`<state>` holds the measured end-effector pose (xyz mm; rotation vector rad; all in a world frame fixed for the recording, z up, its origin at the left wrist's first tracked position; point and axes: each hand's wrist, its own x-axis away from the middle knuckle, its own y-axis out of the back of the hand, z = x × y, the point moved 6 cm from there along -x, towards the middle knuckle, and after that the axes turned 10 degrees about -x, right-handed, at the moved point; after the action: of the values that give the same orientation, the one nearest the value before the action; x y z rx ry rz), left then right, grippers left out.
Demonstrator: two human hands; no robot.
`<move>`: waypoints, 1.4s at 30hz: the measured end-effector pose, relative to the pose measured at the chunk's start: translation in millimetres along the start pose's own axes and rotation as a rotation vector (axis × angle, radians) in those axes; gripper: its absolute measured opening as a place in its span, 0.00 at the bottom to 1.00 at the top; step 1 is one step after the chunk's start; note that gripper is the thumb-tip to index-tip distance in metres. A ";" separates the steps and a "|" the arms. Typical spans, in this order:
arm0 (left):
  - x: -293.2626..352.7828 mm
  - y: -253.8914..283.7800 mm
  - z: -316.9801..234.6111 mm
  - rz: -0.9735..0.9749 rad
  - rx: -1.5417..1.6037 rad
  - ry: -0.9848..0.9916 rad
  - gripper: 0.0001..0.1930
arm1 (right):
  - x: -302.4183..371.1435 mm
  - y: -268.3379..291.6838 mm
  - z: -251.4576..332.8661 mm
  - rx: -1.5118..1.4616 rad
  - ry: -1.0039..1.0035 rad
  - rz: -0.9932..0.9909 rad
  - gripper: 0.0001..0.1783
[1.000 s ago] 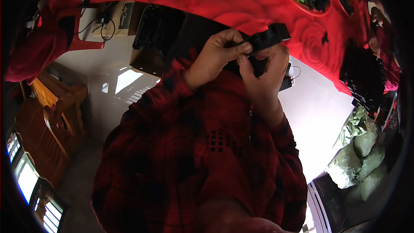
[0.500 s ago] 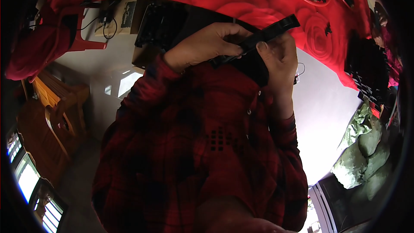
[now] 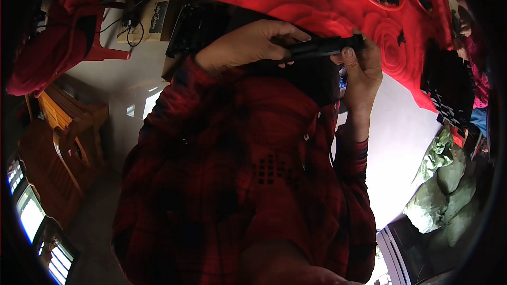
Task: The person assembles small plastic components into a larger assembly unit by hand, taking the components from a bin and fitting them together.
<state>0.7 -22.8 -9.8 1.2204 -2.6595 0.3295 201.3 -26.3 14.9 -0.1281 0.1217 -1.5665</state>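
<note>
Between my two hands is a long, narrow black plastic piece [image 3: 321,47], held nearly level in front of my chest, just off the near edge of a red table. My left hand [image 3: 248,46] grips its left end, the thumb and fingers closed around it. At the right end, my right hand [image 3: 363,71] pinches it, thumb on the near side and the fingers partly hidden behind. What exact part it is cannot be made out in the dim light. Dark material lies below it on my lap, its shape unclear.
A red rose-patterned cloth [image 3: 311,0] covers the table. On it, a round tray [image 3: 397,6] holds green and black pieces. Black parts fill a carton [image 3: 193,29] to the left, near a red stool [image 3: 100,34]. Pale sacks [image 3: 428,203] stand right; a wooden bench [image 3: 63,163] stands left.
The black piece has swung from a steep slant to nearly level, its right end coming down. My right hand has moved a little to the right, while my left hand has barely shifted.
</note>
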 end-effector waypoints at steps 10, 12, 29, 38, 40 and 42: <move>4.6 44.7 -10.2 -0.366 -0.002 -0.119 0.25 | -4.9 12.0 -8.1 -0.003 0.018 -0.115 0.17; 5.1 41.5 -15.9 -0.453 0.160 -0.173 0.29 | -3.0 14.7 -9.6 -0.132 0.053 -0.210 0.17; -18.3 -3.7 -27.0 -0.679 0.105 -0.387 0.20 | 10.9 -26.5 -20.9 0.501 0.237 0.297 0.13; -9.1 -20.0 -37.9 -0.813 -0.542 -0.506 0.14 | -34.8 -50.6 49.8 0.118 0.333 0.037 0.21; -13.3 -24.7 -33.5 -0.719 -0.445 -0.389 0.14 | -36.1 -53.5 50.3 0.007 0.297 0.046 0.22; -13.5 -24.9 -32.1 -0.704 -0.364 -0.363 0.14 | -35.7 -56.0 47.5 0.100 0.324 0.093 0.20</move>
<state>31.1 -19.9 20.3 2.0884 -2.1765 -0.5003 153.4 9.6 70.5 0.2088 0.2982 -1.4873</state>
